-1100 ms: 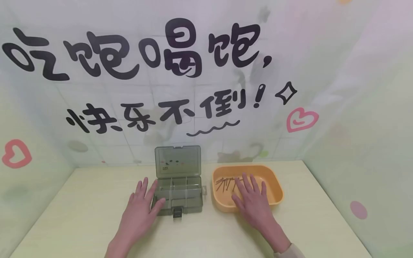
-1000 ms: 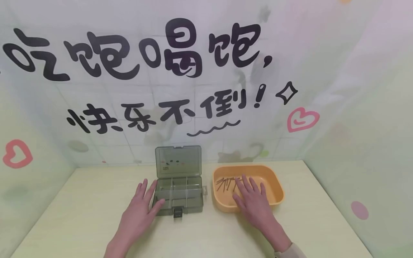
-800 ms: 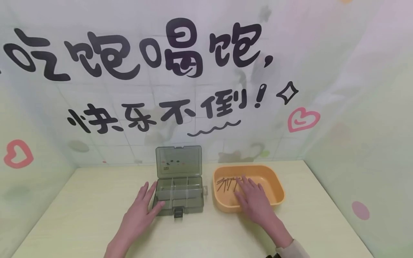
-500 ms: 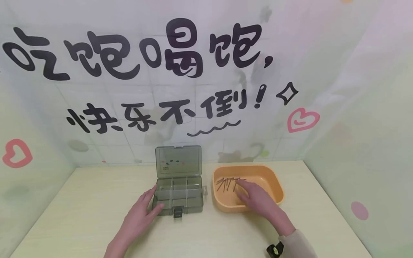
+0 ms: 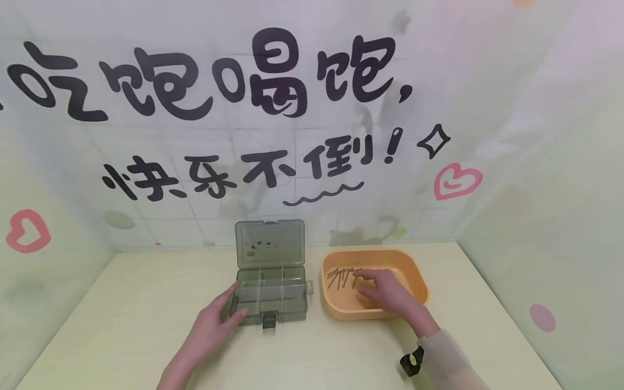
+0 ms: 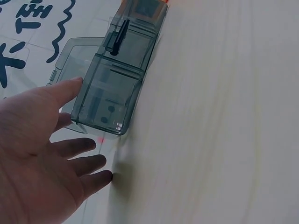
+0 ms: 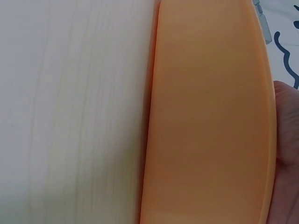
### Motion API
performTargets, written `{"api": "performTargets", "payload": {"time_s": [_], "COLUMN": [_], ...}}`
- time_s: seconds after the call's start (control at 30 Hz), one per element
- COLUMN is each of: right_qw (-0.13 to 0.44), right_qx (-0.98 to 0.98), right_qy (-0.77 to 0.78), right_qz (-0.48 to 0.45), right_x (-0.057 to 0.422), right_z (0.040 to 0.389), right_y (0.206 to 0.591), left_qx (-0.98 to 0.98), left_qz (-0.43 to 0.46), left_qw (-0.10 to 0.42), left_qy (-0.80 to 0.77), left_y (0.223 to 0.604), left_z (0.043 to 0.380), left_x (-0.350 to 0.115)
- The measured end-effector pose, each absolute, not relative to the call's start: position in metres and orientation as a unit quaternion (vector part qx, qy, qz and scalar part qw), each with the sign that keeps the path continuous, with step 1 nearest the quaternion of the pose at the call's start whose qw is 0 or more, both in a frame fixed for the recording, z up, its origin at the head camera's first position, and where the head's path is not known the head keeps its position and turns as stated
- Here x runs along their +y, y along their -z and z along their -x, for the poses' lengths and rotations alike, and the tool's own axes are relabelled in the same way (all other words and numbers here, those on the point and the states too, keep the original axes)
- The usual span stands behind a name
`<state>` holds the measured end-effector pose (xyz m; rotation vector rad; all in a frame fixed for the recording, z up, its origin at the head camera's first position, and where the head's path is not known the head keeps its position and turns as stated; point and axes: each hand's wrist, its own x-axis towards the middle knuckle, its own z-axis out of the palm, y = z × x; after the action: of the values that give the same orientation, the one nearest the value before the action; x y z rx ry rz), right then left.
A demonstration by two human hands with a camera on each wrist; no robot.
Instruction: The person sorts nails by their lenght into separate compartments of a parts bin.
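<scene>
A smoky grey plastic compartment box (image 5: 270, 295) stands on the table with its lid (image 5: 270, 244) raised at the back. My left hand (image 5: 210, 329) rests at its left side, thumb on the front left corner. In the left wrist view the other fingers of this hand (image 6: 51, 158) spread out loosely beside the box (image 6: 110, 95). To the right sits an orange tub (image 5: 341, 312) with several thin dark nails or screws (image 5: 336, 279) in its left part. My right hand (image 5: 390, 292) reaches into it, index finger over the rightmost ones, thumb apart. The tub wall (image 7: 210, 116) hides its fingers in the right wrist view.
Pale wood-look table (image 5: 302, 357) lies in front of both containers. A printed white backdrop (image 5: 195, 141) closes off the back and sides. A black wrist device (image 5: 411, 361) hangs below the right sleeve (image 5: 446, 352).
My right hand has turned onto its side, its spread fingers drawing together and bending down to the nails or screws. The wrist device has come into view. The left fingers have lowered slightly beside the box.
</scene>
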<state>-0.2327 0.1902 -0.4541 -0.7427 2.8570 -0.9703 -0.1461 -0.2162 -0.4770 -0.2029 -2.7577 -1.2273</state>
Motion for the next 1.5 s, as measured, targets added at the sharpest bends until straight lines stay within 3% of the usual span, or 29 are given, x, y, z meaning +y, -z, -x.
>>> {"api": "performTargets", "payload": {"time_s": [0.33, 0.73, 1.5], "right_qw": [0.003, -0.014, -0.035], "right_qx": [0.924, 0.929, 0.930], "right_qy": [0.299, 0.323, 0.268], "right_qz": [0.241, 0.181, 0.248], "right_x": [0.196, 0.199, 0.201], "right_z": [0.247, 0.261, 0.282], "right_y": [0.461, 0.464, 0.474], "left_qx": [-0.909, -0.909, -0.907], "left_qz": [0.065, 0.061, 0.053], "left_qw": [0.053, 0.047, 0.017], "left_qy": [0.409, 0.409, 0.417], "left_y": [0.478, 0.476, 0.476], "left_z": [0.146, 0.145, 0.145], "left_x": [-0.218, -0.220, -0.222]}}
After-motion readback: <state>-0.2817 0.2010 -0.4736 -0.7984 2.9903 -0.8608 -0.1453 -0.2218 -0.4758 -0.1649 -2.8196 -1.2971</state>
